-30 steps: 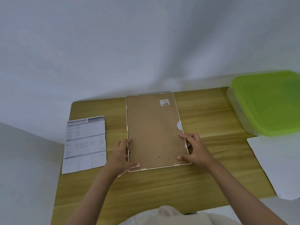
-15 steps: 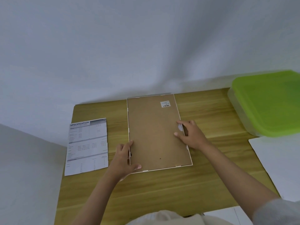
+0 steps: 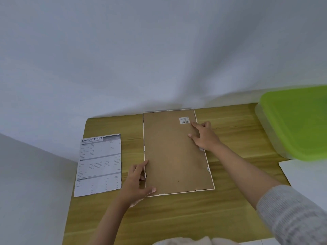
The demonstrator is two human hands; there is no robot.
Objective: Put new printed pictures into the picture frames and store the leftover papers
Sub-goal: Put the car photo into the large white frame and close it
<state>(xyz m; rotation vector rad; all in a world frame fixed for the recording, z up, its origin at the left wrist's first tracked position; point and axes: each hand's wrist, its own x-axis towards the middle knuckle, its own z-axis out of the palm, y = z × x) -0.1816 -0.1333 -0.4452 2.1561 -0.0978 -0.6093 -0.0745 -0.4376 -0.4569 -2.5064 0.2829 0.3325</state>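
Note:
A picture frame (image 3: 174, 152) lies face down in the middle of the wooden table (image 3: 177, 218), its brown backing board up and a thin white rim around it. My left hand (image 3: 137, 183) rests at the frame's near left edge, thumb lying on the backing near the corner. My right hand (image 3: 203, 136) reaches to the upper right edge, fingers straight on the backing next to a small barcode label (image 3: 184, 120). A printed sheet headed SPECIFICATION (image 3: 100, 164) lies flat to the left of the frame.
A clear storage box with a green lid (image 3: 297, 121) stands at the table's right rear. A blank white sheet (image 3: 306, 174) lies at the right edge, in front of the box. A white wall backs the table.
My right hand has moved up the frame's right edge from the near corner to the far corner by the label. My left hand has stayed at the near left edge.

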